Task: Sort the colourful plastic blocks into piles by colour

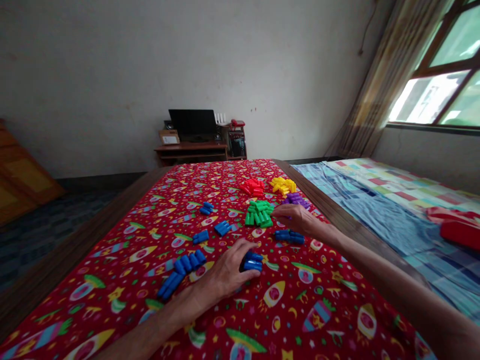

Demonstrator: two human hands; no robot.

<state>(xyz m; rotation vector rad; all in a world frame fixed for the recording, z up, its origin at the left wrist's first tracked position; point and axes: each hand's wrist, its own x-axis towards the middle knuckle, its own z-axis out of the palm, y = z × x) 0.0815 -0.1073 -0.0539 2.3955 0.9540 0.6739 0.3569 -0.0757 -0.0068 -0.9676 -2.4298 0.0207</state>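
Observation:
On a red patterned cloth, my left hand [230, 265] curls its thumb and fingers around a few small blue tube-like plastic pieces [253, 262]. My right hand [296, 219] reaches over the cloth with its fingers drawn together at the right side of a pile of green plastic pieces [259, 213]. Whatever its fingertips hold, if anything, is hidden. Behind that hand lies a purple pile [297, 199], partly covered by it. Just below the wrist sits a short row of dark blue pieces [289, 236].
Red pieces [253, 187] and yellow pieces [283, 185] are heaped farther back. More blue pieces [222, 228] lie in small groups on the left, including a bent row [183, 270]. Beyond the cloth [277, 330] stands a desk with a monitor [192, 122]; a bed [356, 215] is at right.

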